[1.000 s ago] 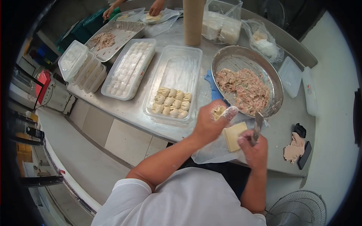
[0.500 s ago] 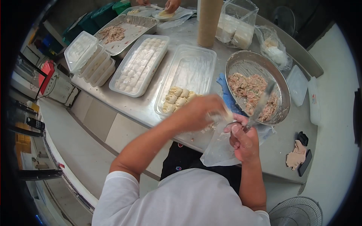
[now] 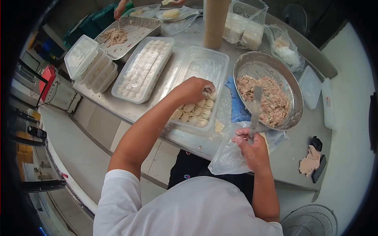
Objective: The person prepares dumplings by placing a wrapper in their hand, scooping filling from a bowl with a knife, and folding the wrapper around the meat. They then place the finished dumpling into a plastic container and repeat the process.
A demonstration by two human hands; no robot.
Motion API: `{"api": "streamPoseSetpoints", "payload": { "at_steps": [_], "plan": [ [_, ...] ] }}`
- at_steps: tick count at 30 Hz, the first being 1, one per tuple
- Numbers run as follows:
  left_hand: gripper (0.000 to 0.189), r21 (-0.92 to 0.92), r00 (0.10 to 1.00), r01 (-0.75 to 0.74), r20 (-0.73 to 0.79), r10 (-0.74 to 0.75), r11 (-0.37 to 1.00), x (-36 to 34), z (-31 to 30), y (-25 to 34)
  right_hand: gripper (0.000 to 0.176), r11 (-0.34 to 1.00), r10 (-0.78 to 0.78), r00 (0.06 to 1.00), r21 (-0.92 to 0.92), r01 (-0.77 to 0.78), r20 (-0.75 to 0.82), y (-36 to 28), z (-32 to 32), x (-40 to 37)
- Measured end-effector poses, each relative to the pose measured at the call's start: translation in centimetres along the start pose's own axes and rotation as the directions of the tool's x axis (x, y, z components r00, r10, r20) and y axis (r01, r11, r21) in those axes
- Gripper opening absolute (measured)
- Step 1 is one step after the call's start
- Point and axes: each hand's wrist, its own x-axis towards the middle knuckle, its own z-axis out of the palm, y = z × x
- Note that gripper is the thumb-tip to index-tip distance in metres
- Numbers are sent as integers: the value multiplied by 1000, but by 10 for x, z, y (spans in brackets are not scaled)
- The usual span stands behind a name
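My left hand (image 3: pixel 198 89) is over the clear plastic tray (image 3: pixel 223 65), fingers curled down on a pale dumpling (image 3: pixel 212 95) at the tray's right side. Rows of folded dumplings (image 3: pixel 191 111) fill the near part of that tray. Closed around the handle of a flat metal spatula (image 3: pixel 256 106), my right hand (image 3: pixel 254 148) is above a plastic bag (image 3: pixel 226 156) at the table's near edge. The blade points away, over the rim of a round metal pan (image 3: pixel 301 92) of minced meat filling (image 3: pixel 273 102). A pale yellow edge shows beside my right hand.
A blue cloth (image 3: pixel 237 106) lies between tray and pan. Left are a tray of white dumplings (image 3: pixel 143 70) and stacked containers (image 3: pixel 84 55). A cardboard-coloured roll (image 3: pixel 215 25) stands behind. Another person's hand (image 3: pixel 119 11) is at a metal tray (image 3: pixel 139 33) of filling.
My left hand has moved left and away from my right hand, onto the dumpling tray. The spatula has swung more upright. The other person's hand has shifted left to the metal tray.
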Motion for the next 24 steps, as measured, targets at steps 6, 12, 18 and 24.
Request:
{"api": "streamPoseSetpoints", "payload": {
  "at_steps": [6,12,18,24],
  "plan": [
    [38,189,968,-148,-172,181,971,-22,-8,-16,51,984,-87,996,-153,89,19,-6,28,30],
    [25,436,977,-18,-182,108,900,-38,1,-15,70,973,-124,992,-190,128,35,9,60,54],
    [21,457,992,-30,-93,81,889,-30,-6,-15,74,965,-132,991,-226,132,17,6,74,56],
    [25,413,965,-93,-187,184,906,-30,-10,-20,38,799,-454,891,-431,419,23,-8,32,49]
  ]
}}
